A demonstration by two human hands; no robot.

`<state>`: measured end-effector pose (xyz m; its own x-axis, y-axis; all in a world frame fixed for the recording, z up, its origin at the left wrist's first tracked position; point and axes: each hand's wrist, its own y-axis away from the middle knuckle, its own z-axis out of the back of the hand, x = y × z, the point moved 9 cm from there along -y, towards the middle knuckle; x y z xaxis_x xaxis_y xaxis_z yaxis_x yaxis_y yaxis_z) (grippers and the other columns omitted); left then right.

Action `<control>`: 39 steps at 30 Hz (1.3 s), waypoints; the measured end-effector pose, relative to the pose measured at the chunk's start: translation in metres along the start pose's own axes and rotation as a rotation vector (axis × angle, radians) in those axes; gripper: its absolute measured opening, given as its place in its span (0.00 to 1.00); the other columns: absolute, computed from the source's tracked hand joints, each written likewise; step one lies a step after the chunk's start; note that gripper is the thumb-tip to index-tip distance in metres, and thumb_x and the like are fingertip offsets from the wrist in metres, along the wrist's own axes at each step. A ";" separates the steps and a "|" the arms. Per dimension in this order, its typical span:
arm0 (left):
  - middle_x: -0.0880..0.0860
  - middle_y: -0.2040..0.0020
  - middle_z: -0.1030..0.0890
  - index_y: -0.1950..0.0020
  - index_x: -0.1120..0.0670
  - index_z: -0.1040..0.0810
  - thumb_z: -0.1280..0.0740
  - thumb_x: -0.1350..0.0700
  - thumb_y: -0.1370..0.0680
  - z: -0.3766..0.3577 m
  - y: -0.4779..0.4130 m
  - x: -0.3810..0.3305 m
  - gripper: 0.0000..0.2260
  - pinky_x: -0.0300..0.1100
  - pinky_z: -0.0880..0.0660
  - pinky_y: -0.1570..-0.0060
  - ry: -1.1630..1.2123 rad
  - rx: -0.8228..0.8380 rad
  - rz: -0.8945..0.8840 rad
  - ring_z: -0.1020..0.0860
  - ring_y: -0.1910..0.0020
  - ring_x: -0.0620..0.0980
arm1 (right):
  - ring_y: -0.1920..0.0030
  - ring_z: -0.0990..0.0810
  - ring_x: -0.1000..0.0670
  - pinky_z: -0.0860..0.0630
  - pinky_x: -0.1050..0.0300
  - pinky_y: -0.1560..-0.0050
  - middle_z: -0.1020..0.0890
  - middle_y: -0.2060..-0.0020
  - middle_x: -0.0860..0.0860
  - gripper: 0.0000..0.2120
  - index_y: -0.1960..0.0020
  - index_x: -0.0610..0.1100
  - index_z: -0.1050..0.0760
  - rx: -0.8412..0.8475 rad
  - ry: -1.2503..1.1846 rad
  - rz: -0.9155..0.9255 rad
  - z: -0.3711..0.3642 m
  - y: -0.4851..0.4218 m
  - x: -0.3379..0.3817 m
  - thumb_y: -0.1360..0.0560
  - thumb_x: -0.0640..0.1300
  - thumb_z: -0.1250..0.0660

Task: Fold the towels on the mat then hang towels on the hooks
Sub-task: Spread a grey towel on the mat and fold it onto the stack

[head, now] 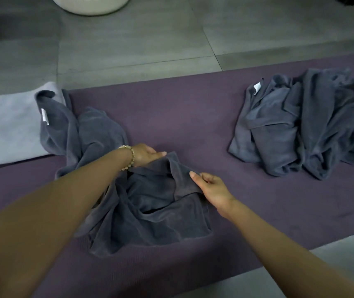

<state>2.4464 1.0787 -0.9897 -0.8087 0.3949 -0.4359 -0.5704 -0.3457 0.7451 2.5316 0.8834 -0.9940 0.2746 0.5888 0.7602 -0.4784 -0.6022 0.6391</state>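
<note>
On the near middle of the purple mat (193, 117) lies a crumpled dark grey towel (150, 214), bunched and twisted rather than spread flat. The left hand (145, 155) (the one with a bead bracelet (128, 158) at the wrist) grips the towel's far edge, fingers curled over it. The right hand (213, 189) pinches a raised fold just to the right, thumb on top.

The main risk is that both hands hold folds near the middle, not true corners, so pulling from here may tighten the twist instead of opening the cloth, and the fold would come out crooked. The grey cloth also trails far left onto a pale towel (6, 125) – whether that stretch is the same towel I cannot tell – and a hard tug could drag the pale one askew. The heap of grey towels (300, 125) at the far right sits well apart and looks safe. No hooks are in view.
</note>
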 end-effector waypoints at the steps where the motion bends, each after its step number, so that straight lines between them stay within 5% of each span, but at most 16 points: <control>1: 0.55 0.60 0.22 0.41 0.59 0.22 0.42 0.40 0.21 0.004 0.002 -0.007 0.24 0.38 0.27 0.60 0.031 -0.003 -0.037 0.27 0.63 0.48 | 0.65 0.22 0.61 0.27 0.71 0.63 0.20 0.66 0.54 0.15 0.64 0.45 0.27 0.003 -0.028 0.005 0.001 0.003 0.003 0.23 0.52 0.35; 5: 0.50 0.70 0.30 0.54 0.52 0.24 0.38 0.46 0.21 0.037 0.016 -0.052 0.11 0.33 0.32 0.75 0.073 -0.115 -0.206 0.32 0.74 0.46 | 0.47 0.19 0.55 0.25 0.65 0.50 0.16 0.49 0.50 0.33 0.46 0.38 0.22 0.111 -0.010 -0.050 -0.001 0.012 -0.002 0.32 0.67 0.35; 8: 0.51 0.72 0.27 0.61 0.50 0.28 0.38 0.49 0.20 0.067 0.026 -0.101 0.11 0.35 0.28 0.71 0.183 -0.211 -0.388 0.29 0.77 0.42 | 0.45 0.19 0.59 0.27 0.67 0.47 0.16 0.47 0.55 0.27 0.43 0.46 0.20 0.214 -0.103 -0.042 -0.002 0.019 0.008 0.31 0.65 0.35; 14: 0.45 0.78 0.31 0.64 0.49 0.33 0.38 0.54 0.20 0.128 0.016 -0.197 0.13 0.33 0.31 0.70 0.277 -0.562 -0.599 0.32 0.79 0.38 | 0.48 0.17 0.52 0.23 0.59 0.45 0.15 0.51 0.49 0.22 0.46 0.42 0.21 0.124 -0.232 0.030 0.047 0.016 0.048 0.33 0.56 0.30; 16: 0.46 0.72 0.28 0.61 0.51 0.31 0.38 0.55 0.20 0.133 0.002 -0.210 0.10 0.38 0.26 0.63 0.291 -0.626 -0.588 0.28 0.73 0.43 | 0.50 0.16 0.52 0.22 0.60 0.48 0.15 0.52 0.49 0.17 0.47 0.43 0.20 0.130 -0.188 0.030 0.067 0.016 0.055 0.30 0.52 0.29; 18: 0.56 0.54 0.21 0.47 0.54 0.27 0.38 0.54 0.20 0.115 -0.017 -0.208 0.05 0.43 0.26 0.46 0.256 -0.578 -0.509 0.22 0.55 0.52 | 0.55 0.15 0.53 0.21 0.64 0.56 0.14 0.53 0.48 0.12 0.49 0.42 0.19 0.029 -0.131 0.023 0.092 0.010 0.048 0.28 0.47 0.28; 20: 0.58 0.29 0.33 0.29 0.57 0.36 0.38 0.51 0.20 0.079 -0.028 -0.194 0.22 0.41 0.39 0.31 0.235 -0.469 -0.446 0.33 0.30 0.54 | 0.62 0.17 0.56 0.23 0.67 0.60 0.16 0.56 0.46 0.10 0.50 0.40 0.21 -0.205 -0.131 0.056 0.123 0.003 0.030 0.29 0.42 0.26; 22: 0.56 0.23 0.45 0.24 0.56 0.43 0.39 0.49 0.20 0.037 -0.026 -0.173 0.28 0.41 0.48 0.28 0.187 -0.400 -0.460 0.45 0.24 0.52 | 0.66 0.22 0.57 0.25 0.62 0.57 0.20 0.61 0.45 0.11 0.55 0.42 0.25 -0.473 -0.158 0.073 0.152 0.003 0.003 0.31 0.40 0.24; 24: 0.54 0.26 0.38 0.27 0.55 0.37 0.40 0.47 0.20 -0.001 -0.019 -0.148 0.24 0.45 0.42 0.28 0.056 -0.386 -0.498 0.40 0.27 0.53 | 0.65 0.23 0.53 0.23 0.56 0.57 0.21 0.61 0.43 0.12 0.57 0.41 0.26 -0.580 -0.125 0.007 0.160 0.010 -0.028 0.31 0.44 0.24; 27: 0.51 0.40 0.26 0.38 0.52 0.27 0.42 0.36 0.24 -0.048 0.002 -0.111 0.24 0.46 0.32 0.37 -0.043 -0.365 -0.532 0.28 0.38 0.51 | 0.70 0.22 0.52 0.23 0.62 0.68 0.20 0.67 0.43 0.13 0.60 0.38 0.22 -0.491 -0.022 -0.074 0.145 0.020 -0.053 0.28 0.48 0.27; 30: 0.47 0.44 0.24 0.40 0.49 0.25 0.59 0.22 0.33 -0.080 0.020 -0.089 0.41 0.39 0.39 0.39 -0.237 -0.342 -0.563 0.28 0.42 0.47 | 0.72 0.21 0.55 0.23 0.64 0.70 0.19 0.66 0.45 0.12 0.62 0.41 0.22 -0.412 -0.081 -0.102 0.120 0.028 -0.058 0.28 0.49 0.28; 34: 0.49 0.43 0.23 0.37 0.51 0.26 0.64 0.23 0.33 -0.068 0.026 -0.074 0.45 0.42 0.43 0.32 -0.455 -0.472 -0.525 0.27 0.41 0.51 | 0.69 0.19 0.50 0.21 0.62 0.71 0.18 0.66 0.46 0.18 0.61 0.38 0.21 -0.366 -0.109 -0.219 0.089 0.035 -0.062 0.30 0.55 0.27; 37: 0.50 0.52 0.21 0.43 0.50 0.26 0.54 0.26 0.30 -0.068 0.021 -0.069 0.35 0.42 0.32 0.45 -0.439 -0.368 -0.450 0.24 0.49 0.50 | 0.66 0.20 0.51 0.20 0.61 0.68 0.18 0.61 0.45 0.24 0.52 0.36 0.21 -0.353 -0.112 -0.254 0.075 0.037 -0.061 0.32 0.56 0.25; 39: 0.48 0.57 0.20 0.49 0.50 0.23 0.43 0.34 0.24 -0.075 0.023 -0.069 0.22 0.43 0.28 0.52 -0.182 -0.267 -0.464 0.23 0.55 0.46 | 0.63 0.21 0.51 0.20 0.59 0.63 0.19 0.57 0.46 0.26 0.47 0.38 0.25 -0.379 -0.149 -0.257 0.065 0.036 -0.062 0.34 0.56 0.24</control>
<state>2.4784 0.9800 -0.9806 -0.4404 0.6891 -0.5755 -0.8959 -0.2950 0.3323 2.5517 0.7897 -1.0106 0.5270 0.5925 0.6093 -0.6419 -0.1924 0.7422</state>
